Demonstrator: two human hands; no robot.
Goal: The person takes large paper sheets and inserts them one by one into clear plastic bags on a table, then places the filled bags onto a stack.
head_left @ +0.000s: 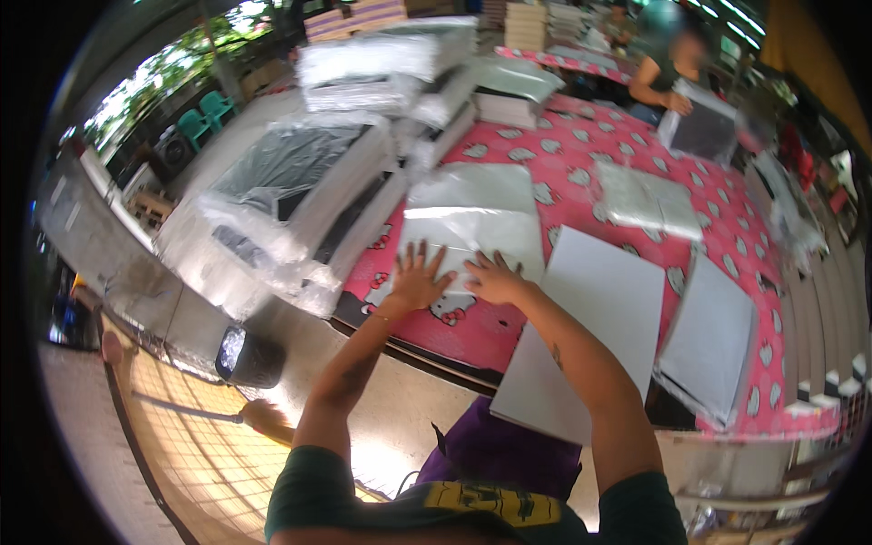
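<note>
A clear plastic sheet or bag (477, 204) lies flat on the pink patterned tablecloth (454, 338), its surface shiny. Both palms rest on its near edge. My left hand (420, 280) has its fingers spread, and so does my right hand (495, 278), close beside it. Neither hand grips anything. To the right of my right forearm lies a stack of large white sheets (607, 295), its near corner hanging past the table edge. Further right is another white stack (713, 336) that looks wrapped in plastic.
Plastic-wrapped stacks (300, 182) stand along the left side, more (386, 68) behind them. A flat clear packet pile (645, 200) lies at the far right. Across the table a person (672, 82) handles a dark-faced panel (699, 125). A broom (263, 420) and a black bin (250, 356) are on the floor at left.
</note>
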